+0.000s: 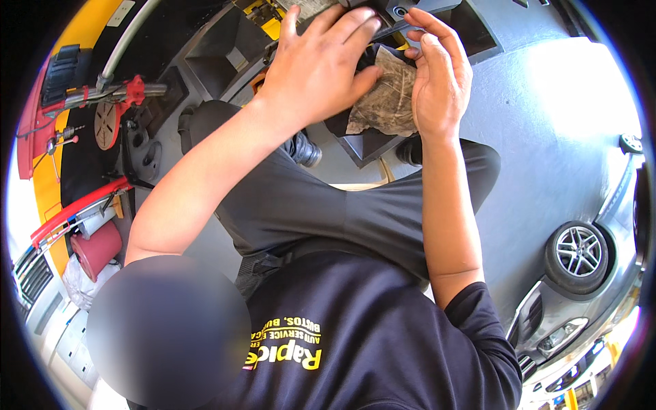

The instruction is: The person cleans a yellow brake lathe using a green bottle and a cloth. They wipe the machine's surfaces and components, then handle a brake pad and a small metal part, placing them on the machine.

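Note:
My left hand [321, 65] reaches to the top of the view, its fingers stretched out and the thumb apart, over the near end of a slim dark bar [393, 29]. My right hand [443, 89] is curled with thumb and fingertips closed around the bar's other end. What the bar belongs to is hidden behind my left fingers. Between the hands hangs a brown camouflage-patterned cloth [384, 96], beside my left thumb and right palm. A small round ring-shaped part [401, 11] shows just above the bar.
Dark metal box-like frames [225, 51] stand beyond my knees, with a yellow part [272, 27] near my left fingers. A red and black machine [102, 96] with a round slotted plate is at left. A grey car [577, 273] is parked at right on the grey floor [526, 164].

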Motion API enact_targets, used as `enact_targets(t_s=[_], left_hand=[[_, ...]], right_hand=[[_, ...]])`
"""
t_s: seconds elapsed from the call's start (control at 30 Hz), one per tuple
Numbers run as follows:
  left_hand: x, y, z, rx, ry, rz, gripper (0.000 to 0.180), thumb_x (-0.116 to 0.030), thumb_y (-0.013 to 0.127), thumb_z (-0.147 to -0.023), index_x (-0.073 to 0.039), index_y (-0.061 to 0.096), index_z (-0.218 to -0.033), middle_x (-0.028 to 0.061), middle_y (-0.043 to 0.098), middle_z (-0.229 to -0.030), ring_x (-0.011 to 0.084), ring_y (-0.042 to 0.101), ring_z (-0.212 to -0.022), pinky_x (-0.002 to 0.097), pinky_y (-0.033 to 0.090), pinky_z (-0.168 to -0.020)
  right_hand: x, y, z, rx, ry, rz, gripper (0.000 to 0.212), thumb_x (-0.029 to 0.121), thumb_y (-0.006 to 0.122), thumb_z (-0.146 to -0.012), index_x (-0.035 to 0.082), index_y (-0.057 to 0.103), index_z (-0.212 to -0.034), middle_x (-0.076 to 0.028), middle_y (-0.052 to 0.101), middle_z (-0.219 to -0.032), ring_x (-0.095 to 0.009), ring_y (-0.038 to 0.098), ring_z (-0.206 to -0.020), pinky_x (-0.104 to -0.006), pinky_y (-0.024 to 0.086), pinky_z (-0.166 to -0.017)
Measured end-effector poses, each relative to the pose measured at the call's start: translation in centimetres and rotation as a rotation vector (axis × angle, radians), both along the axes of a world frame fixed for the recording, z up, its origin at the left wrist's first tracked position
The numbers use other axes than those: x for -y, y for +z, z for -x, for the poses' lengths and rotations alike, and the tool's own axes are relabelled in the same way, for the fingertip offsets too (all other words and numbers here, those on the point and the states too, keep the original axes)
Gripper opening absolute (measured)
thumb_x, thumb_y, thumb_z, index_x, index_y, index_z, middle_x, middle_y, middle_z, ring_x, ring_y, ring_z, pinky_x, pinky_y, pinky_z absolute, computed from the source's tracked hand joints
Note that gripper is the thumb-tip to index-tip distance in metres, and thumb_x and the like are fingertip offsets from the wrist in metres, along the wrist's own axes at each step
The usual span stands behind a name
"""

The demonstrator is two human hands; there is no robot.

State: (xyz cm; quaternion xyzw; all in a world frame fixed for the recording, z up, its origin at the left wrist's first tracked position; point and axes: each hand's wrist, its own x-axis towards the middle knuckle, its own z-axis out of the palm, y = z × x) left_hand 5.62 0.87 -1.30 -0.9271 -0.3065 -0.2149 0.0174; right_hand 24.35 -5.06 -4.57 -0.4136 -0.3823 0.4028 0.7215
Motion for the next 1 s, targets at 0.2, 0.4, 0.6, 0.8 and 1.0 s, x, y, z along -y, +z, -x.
enact_targets(t_s=[0.2,0.4,0.6,0.8,1.0], left_hand=[[-0.1,0.4,1.0,-0.057,-0.005,0.02,0.069,-0.053,0.075,-0.096,-0.014,0.062,-0.151,0.0051,0.06,-0.158,0.0263,0.053,-0.149,0.067,0.036,-0.122],[1.5,0.8,1.5,-0.087,-0.057,0.118,0.071,-0.059,0.069,-0.099,-0.018,0.059,-0.157,0.003,0.058,-0.163,0.0267,0.052,-0.152,0.0658,0.033,-0.124],[0.6,-0.2,1.8,0.0,-0.038,0.133,0.065,-0.056,0.067,-0.102,-0.02,0.061,-0.156,0.0034,0.06,-0.161,0.0273,0.054,-0.15,0.0653,0.033,-0.123],[-0.8,0.2,3.9,-0.037,0.043,0.062,0.059,-0.053,0.069,-0.102,-0.018,0.067,-0.149,0.0005,0.063,-0.157,0.0217,0.058,-0.147,0.0655,0.034,-0.122],[-1.4,0.6,4.2,-0.094,0.09,0.01,0.068,-0.063,0.066,-0.101,-0.02,0.065,-0.154,0.0003,0.062,-0.16,0.0205,0.056,-0.149,0.0691,0.034,-0.121]], right_hand=[[0.1,-0.1,-0.1,-0.029,-0.007,0.002,0.038,0.014,0.056,-0.111,-0.003,0.066,-0.144,-0.013,0.07,-0.141,-0.015,0.062,-0.121,-0.03,0.047,-0.1],[0.0,0.0,0.0,-0.005,-0.029,0.013,0.038,0.014,0.057,-0.111,-0.003,0.066,-0.144,-0.013,0.07,-0.141,-0.014,0.062,-0.121,-0.0297,0.047,-0.1],[0.1,0.0,0.1,0.034,-0.027,0.016,0.038,0.014,0.057,-0.111,-0.004,0.066,-0.143,-0.013,0.07,-0.141,-0.014,0.062,-0.121,-0.0297,0.047,-0.1],[0.0,-0.2,0.2,0.056,-0.04,0.024,0.038,0.013,0.057,-0.111,-0.004,0.066,-0.143,-0.014,0.071,-0.14,-0.015,0.063,-0.121,-0.03,0.048,-0.099],[0.6,1.1,0.8,0.177,-0.053,0.072,0.04,0.011,0.054,-0.111,-0.005,0.065,-0.145,-0.017,0.069,-0.142,-0.016,0.063,-0.122,-0.0303,0.048,-0.1]])
